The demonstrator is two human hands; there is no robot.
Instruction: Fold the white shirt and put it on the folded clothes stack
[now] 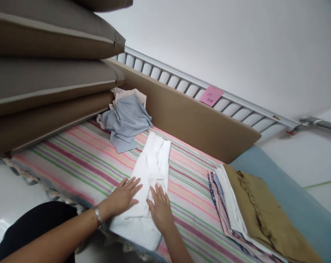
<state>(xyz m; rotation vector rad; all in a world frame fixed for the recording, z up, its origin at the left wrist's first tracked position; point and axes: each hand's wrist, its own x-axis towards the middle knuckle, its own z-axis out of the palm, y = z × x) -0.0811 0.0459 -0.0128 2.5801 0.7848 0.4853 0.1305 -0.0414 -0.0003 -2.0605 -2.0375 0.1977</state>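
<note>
Garment point(150, 160), one, white, folded long, lies on the striped sheet point(192, 204) before me. My left hand point(127, 195) and right hand point(160, 206) rest flat on it, apart, gripping nothing. It looks light, soft and limp; I'd lift by both side edges. Rightward, one folded stack point(266, 208); beyond, one rumpled blue cloth point(128, 117); farther, one pink note point(211, 95).

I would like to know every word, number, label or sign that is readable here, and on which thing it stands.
"311", probably: handwritten on the pink note.
Second line, same note: too blurred to read.
Small mark on the white slatted frame: too small to read.
White garment: no readable text.
</note>
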